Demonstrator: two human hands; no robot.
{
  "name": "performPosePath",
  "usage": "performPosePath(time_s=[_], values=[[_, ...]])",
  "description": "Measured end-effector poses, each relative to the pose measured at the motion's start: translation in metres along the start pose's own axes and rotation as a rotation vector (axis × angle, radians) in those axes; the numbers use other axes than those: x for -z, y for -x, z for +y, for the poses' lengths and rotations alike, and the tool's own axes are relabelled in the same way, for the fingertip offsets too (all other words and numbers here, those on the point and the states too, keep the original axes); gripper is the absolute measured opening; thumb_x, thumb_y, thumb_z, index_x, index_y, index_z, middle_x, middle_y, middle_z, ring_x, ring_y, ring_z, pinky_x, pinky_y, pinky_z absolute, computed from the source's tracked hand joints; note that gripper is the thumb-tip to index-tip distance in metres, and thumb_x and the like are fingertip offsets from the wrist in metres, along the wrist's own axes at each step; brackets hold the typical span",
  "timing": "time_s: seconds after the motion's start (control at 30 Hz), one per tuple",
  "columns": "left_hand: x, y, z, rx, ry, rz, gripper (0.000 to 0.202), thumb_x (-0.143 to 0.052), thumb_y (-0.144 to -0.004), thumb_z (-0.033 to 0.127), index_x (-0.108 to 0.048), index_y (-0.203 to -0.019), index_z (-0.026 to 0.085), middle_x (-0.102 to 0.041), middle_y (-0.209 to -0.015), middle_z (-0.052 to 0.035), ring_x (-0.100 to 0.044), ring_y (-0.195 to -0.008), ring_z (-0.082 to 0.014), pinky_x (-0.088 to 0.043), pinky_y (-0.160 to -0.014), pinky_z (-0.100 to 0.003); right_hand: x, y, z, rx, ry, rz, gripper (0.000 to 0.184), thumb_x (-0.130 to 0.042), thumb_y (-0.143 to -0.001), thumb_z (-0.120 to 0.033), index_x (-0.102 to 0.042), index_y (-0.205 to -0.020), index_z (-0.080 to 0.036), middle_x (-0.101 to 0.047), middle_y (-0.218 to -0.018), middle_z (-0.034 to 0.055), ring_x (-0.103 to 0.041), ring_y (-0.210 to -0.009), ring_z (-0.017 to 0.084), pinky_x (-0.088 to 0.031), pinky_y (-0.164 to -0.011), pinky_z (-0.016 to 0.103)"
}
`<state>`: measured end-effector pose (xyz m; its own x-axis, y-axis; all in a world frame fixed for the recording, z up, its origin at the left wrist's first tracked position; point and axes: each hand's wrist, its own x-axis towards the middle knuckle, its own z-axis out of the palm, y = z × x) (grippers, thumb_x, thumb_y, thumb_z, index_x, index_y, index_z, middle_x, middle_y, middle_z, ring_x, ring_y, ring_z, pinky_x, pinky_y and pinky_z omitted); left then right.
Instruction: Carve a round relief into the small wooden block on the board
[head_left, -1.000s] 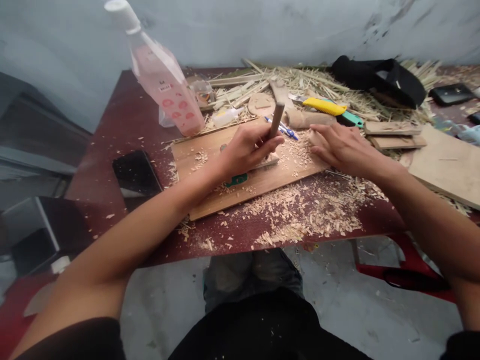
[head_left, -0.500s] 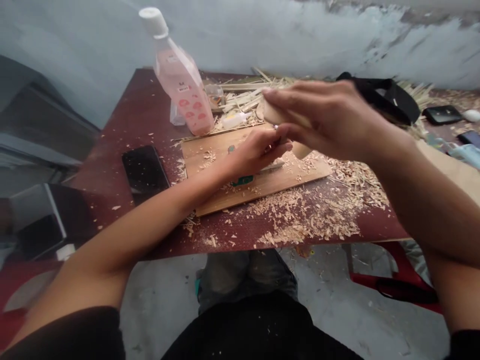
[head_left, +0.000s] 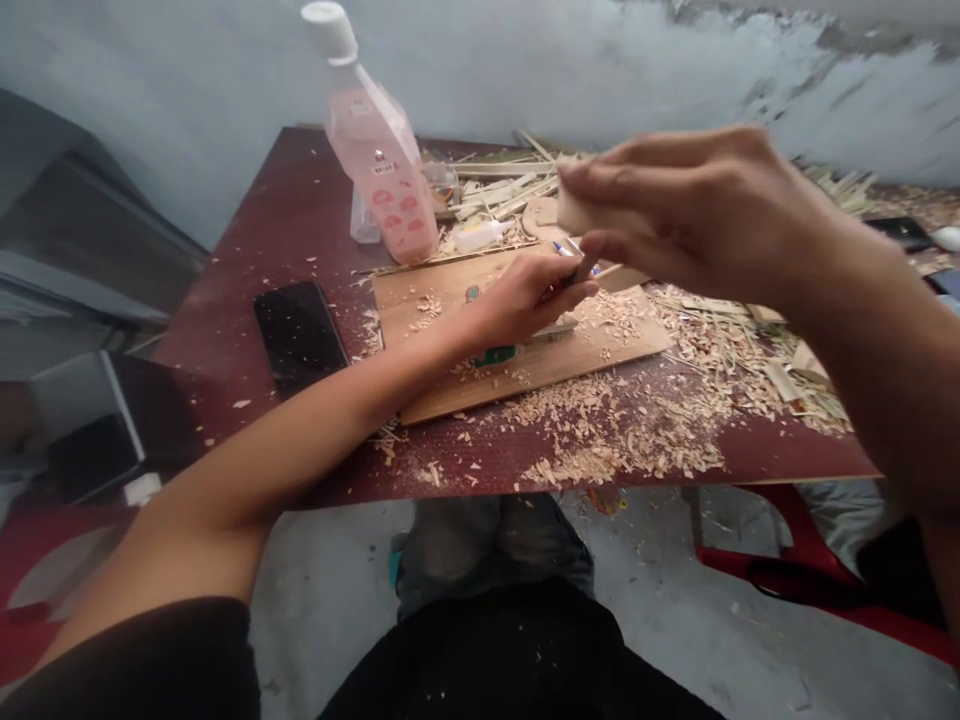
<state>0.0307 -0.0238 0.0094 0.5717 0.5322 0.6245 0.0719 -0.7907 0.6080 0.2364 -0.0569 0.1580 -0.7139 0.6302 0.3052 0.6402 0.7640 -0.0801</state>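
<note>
My left hand rests over the wooden board, fingers curled around a slim item mostly hidden in the grip. A narrow pale strip shows just under those fingers. Raised above and to the right, my right hand grips a pale wooden block between thumb and fingers; its far part is hidden by the hand. Blue-marked thin sticks or pens lie close beyond the left fingers. Shavings and a green mark are on the board.
A tall pink bottle stands behind the board, beside a small white bottle. A black phone lies left on the dark red table. Wood shavings spread right; split strips pile near the wall. A red chair is below.
My right hand has moved up and to the right with the wooden block, away from my left hand. My left hand stays on the board. The view has shifted slightly.
</note>
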Motion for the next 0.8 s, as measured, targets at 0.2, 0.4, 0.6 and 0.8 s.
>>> performPosePath(time_s=[0.2, 0.4, 0.6, 0.8], values=[[0.001, -0.001, 0.000, 0.017, 0.009, 0.003, 0.036, -0.059, -0.114, 0.031, -0.063, -0.080, 0.019, -0.056, -0.070, 0.0023, -0.049, -0.066, -0.0110, -0.040, -0.064, -0.029, -0.007, -0.002, -0.006, -0.038, -0.039, 0.080, 0.069, -0.057, -0.115, -0.074, -0.074, -0.164, -0.029, -0.082, -0.136, 0.0117, -0.082, -0.113, 0.030, -0.066, -0.110, 0.052], [0.000, 0.000, 0.002, 0.024, 0.004, -0.018, 0.033, -0.059, -0.115, 0.033, -0.068, -0.086, 0.019, -0.062, -0.075, -0.0003, -0.055, -0.071, -0.0130, -0.046, -0.068, -0.031, -0.008, -0.009, -0.005, 0.048, 0.023, 0.125, 0.060, -0.057, -0.120, -0.061, -0.075, -0.161, -0.020, -0.086, -0.128, 0.0105, -0.082, -0.101, 0.022, -0.069, -0.093, 0.041], [0.000, 0.000, 0.001, -0.004, 0.013, 0.001, 0.039, -0.057, -0.115, 0.034, -0.057, -0.078, 0.021, -0.049, -0.070, 0.0030, -0.045, -0.065, -0.0110, -0.040, -0.065, -0.030, -0.013, -0.006, -0.012, -0.021, -0.174, -0.010, 0.069, -0.067, -0.113, -0.066, -0.070, -0.167, -0.023, -0.082, -0.143, 0.0141, -0.080, -0.130, 0.033, -0.069, -0.109, 0.045], [0.003, 0.001, 0.002, -0.004, 0.019, 0.012, 0.039, -0.058, -0.115, 0.033, -0.056, -0.078, 0.020, -0.051, -0.069, 0.0033, -0.044, -0.065, -0.0103, -0.038, -0.065, -0.030, -0.019, -0.012, -0.020, -0.012, -0.245, 0.011, 0.075, -0.079, -0.104, -0.066, -0.070, -0.164, -0.022, -0.082, -0.139, 0.0128, -0.077, -0.138, 0.036, -0.069, -0.112, 0.046]])
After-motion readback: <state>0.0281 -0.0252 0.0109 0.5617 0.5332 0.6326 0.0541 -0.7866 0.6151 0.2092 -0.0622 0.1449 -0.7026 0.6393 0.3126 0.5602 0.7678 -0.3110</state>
